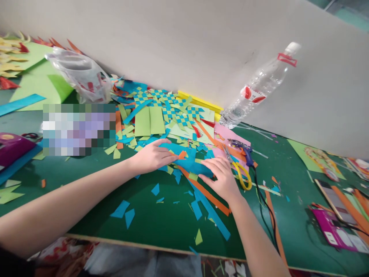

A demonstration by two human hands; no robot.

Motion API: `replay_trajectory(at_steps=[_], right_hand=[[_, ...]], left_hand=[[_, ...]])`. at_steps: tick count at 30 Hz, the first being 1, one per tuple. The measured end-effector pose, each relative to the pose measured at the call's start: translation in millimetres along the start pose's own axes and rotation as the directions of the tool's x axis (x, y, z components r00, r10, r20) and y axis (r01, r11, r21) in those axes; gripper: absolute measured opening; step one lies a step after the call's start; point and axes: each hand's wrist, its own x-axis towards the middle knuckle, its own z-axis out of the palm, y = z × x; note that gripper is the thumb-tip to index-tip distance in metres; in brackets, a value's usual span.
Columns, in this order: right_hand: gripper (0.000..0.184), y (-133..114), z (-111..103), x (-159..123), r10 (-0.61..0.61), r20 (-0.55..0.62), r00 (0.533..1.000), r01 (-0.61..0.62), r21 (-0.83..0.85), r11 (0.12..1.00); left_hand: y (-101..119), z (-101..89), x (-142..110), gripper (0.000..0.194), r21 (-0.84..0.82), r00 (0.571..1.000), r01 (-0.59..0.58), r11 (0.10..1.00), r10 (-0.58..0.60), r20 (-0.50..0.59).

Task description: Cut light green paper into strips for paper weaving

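A piece of blue paper (190,163) with narrow strips sticking out lies between my hands, low over the green table. My left hand (154,156) grips its left side, fingers pointing right beside a small orange scrap (182,154). At the right end, my right hand (220,175) has the blue paper between thumb and fingers. Scissors with yellow handles (243,176) lie just right of that hand. Orange strips (211,196) and a blue strip (215,215) stretch out below the hands among loose blue scraps. Fingertip contact is partly hidden.
Woven blue-and-green paper pieces (161,102) are heaped behind my hands. A glue gun (245,150) with a black cord lies at right, near a clear bottle (259,86). A bagged cup (83,77) stands back left; a phone (334,200) and purple box (331,229) lie far right.
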Motion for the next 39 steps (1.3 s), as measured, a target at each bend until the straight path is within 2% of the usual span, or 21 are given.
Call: replay_trajectory(at_steps=[7, 15, 21, 25, 31, 36, 39], right_hand=[[0.043, 0.4, 2.9, -1.9, 0.020, 0.053, 0.998, -0.020, 0.005, 1.000], [0.025, 1.5, 3.7, -1.0, 0.016, 0.005, 1.000, -0.016, -0.003, 1.000], [0.013, 1.2, 2.4, -1.2, 0.030, -0.016, 0.999, -0.029, 0.062, 0.998], [0.014, 1.9, 2.2, -2.7, 0.052, -0.036, 0.998, -0.049, 0.081, 0.995], [0.014, 4.2, 2.2, -4.5, 0.035, -0.074, 0.997, -0.031, 0.062, 0.998], [0.014, 4.5, 2.7, -4.1, 0.024, -0.057, 0.998, -0.020, 0.071, 0.997], [0.029, 3.5, 3.2, -4.1, 0.038, 0.003, 0.999, -0.038, 0.073, 0.997]], left_hand=[[3.4, 1.9, 0.6, 0.020, 0.005, 0.999, -0.006, 1.000, 0.006, -0.041], [3.2, 3.4, 2.1, 0.014, 0.003, 0.998, -0.045, 0.999, 0.045, -0.052], [3.5, 1.7, 2.8, 0.016, -0.039, 0.999, -0.023, 0.999, 0.022, -0.038], [4.8, 0.3, 4.0, 0.024, -0.082, 0.999, -0.010, 0.997, 0.006, -0.051], [4.9, 1.3, 4.5, 0.036, -0.060, 0.999, -0.029, 0.998, 0.027, -0.039], [3.2, 2.5, 3.3, 0.023, -0.051, 0.999, -0.006, 0.999, 0.004, -0.041], [1.5, 2.9, 1.7, 0.017, -0.051, 0.999, 0.010, 0.999, -0.012, -0.049]])
